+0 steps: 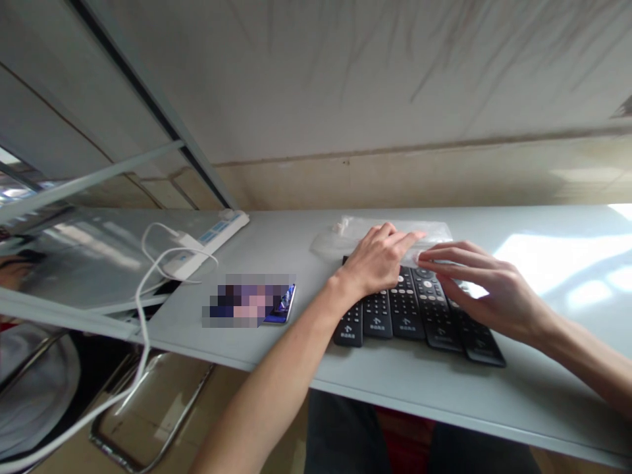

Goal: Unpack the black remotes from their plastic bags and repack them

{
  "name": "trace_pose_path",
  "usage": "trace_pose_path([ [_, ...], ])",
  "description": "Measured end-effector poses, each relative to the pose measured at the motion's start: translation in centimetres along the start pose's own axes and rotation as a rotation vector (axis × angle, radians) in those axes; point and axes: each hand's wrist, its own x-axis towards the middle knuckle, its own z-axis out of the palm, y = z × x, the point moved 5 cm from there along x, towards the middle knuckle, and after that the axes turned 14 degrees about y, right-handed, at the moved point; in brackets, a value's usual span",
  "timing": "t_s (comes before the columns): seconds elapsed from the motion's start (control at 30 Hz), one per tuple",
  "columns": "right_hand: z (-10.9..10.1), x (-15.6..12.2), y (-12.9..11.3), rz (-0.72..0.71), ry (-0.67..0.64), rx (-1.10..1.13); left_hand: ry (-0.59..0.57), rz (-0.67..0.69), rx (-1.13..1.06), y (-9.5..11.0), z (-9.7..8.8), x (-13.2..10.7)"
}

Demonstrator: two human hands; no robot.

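black remotes (408, 322) lie fanned on the pale table (296, 230), a clear bag (429, 230) and the wall (345, 85) behind them. the left hand (378, 257) and right hand (488, 286) partly hide them; whether either grips anything, i cannot tell. left of them, pixelation masks most of a phone (287, 304).

Right of the row of remotes (407, 321), open bench (582, 309) is leaving you passage beyond your forearm. Behind the row, a clear plastic bag (355, 232) is obstructing you; your left fingers (411, 239) and right fingers (451, 254) are crowding its far end. Left of it, a phone (286, 304) is blocking, your left forearm (291, 372) crossing the gap between.
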Motion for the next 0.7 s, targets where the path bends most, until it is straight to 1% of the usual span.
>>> trace_pose_path([
  [0.07, 0.2, -0.1, -0.1, -0.002, -0.025, 0.05, -0.003, 0.017, -0.008, 0.3, -0.2, 0.1],
  [0.17, 0.5, -0.4, 0.2, 0.006, -0.077, 0.052, 0.002, 0.059, -0.004, 0.7, -0.3, 0.2],
  [0.37, 1.2, -0.8, 0.1, -0.04, -0.24, 0.049, 0.047, 0.14, 0.02, 1.2, -0.3, 0.4],
  [0.5, 1.2, -0.9, 0.1, -0.047, -0.25, 0.008, 0.069, 0.143, 0.013, 1.1, -0.2, 0.2],
  [0.6, 1.1, -0.8, 0.0, -0.073, -0.228, -0.067, 0.066, 0.104, 0.033, 0.7, -0.1, 0.1],
  [0.7, 0.8, -0.4, -0.4, -0.087, -0.191, -0.069, 0.053, 0.057, 0.072, 0.3, 0.2, 0.1],
])
